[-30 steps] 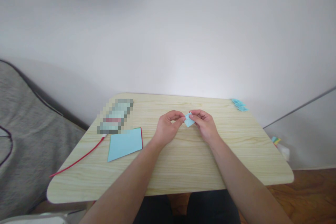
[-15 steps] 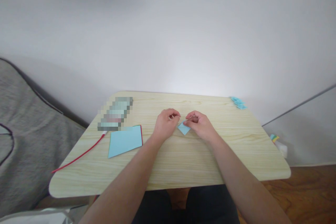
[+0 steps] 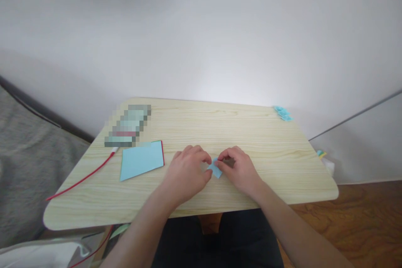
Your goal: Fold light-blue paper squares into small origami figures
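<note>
A small folded piece of light blue paper [image 3: 216, 171] is between my two hands, low over the middle of the table. My right hand [image 3: 240, 168] pinches its right side between thumb and fingers. At its left edge is my left hand [image 3: 190, 170], thumb and index finger apart with a gap between them; I cannot tell whether they touch the paper. To the left lies a stack of paper sheets [image 3: 142, 160], light blue on top with a red edge showing at the right.
A blurred phone-like device [image 3: 130, 125] with a red cable [image 3: 84, 179] lies at the table's left. Several folded light blue paper pieces [image 3: 283, 113] sit at the far right corner. A white wall [image 3: 201, 33] stands behind the wooden table [image 3: 251, 130].
Both hands and the small paper have come nearer the table's front edge. My left thumb and index finger have spread apart. The whole view has shifted slightly.
</note>
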